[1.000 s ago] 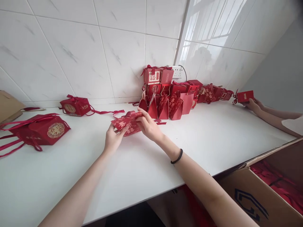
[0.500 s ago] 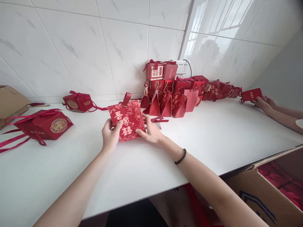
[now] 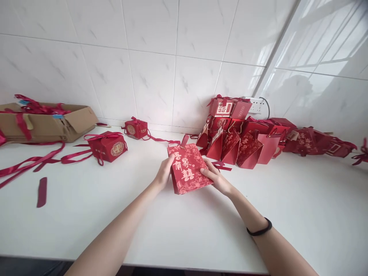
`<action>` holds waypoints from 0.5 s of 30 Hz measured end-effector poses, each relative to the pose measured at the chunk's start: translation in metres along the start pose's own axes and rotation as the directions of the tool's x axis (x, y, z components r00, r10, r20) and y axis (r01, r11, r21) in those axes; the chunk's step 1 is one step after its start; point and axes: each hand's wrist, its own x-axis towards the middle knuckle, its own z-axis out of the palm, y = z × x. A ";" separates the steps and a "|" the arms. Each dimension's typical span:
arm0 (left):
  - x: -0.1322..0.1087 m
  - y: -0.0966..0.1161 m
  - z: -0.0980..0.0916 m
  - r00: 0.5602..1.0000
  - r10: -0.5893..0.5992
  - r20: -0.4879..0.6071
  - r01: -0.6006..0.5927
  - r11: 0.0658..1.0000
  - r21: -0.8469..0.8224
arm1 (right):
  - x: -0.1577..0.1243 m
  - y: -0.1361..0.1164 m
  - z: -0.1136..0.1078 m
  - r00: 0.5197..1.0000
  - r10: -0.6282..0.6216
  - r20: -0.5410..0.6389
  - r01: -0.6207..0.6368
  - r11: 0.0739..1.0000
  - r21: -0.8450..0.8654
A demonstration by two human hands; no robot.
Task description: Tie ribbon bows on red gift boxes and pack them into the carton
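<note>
Between my two hands is a red gift box [image 3: 192, 168] with pale floral print, white characters and a ribbon loop at its top edge. It is tilted, its printed face toward me. My left hand [image 3: 164, 170] grips the left edge, and my right hand [image 3: 217, 178] holds the right edge with the thumb on the front; the fingers behind are hidden. Just behind my right hand, a short piece of dark red ribbon [image 3: 224, 167] lies on the table. Several red triangular gift boxes [image 3: 230, 147] stand to the right of it.
The white table [image 3: 161, 234] runs along a tiled wall. At left are two red ribbon-tied boxes, the nearer box [image 3: 107, 147] and the farther box [image 3: 136, 128], loose ribbons [image 3: 57, 159] and a cardboard box [image 3: 77, 124]. Stacked boxes [image 3: 221, 109] stand before a power strip [image 3: 255, 105].
My view has swung left, bringing the cardboard box and ribbons into sight; the other person's hands have left the view. The held box now shows its left side; my left thumb has moved to its edge.
</note>
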 end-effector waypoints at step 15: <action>-0.001 0.023 -0.001 0.991 -0.067 -0.118 0.024 0.941 -0.339 | -0.003 -0.002 0.007 1.000 -0.017 0.000 0.017 0.997 -0.070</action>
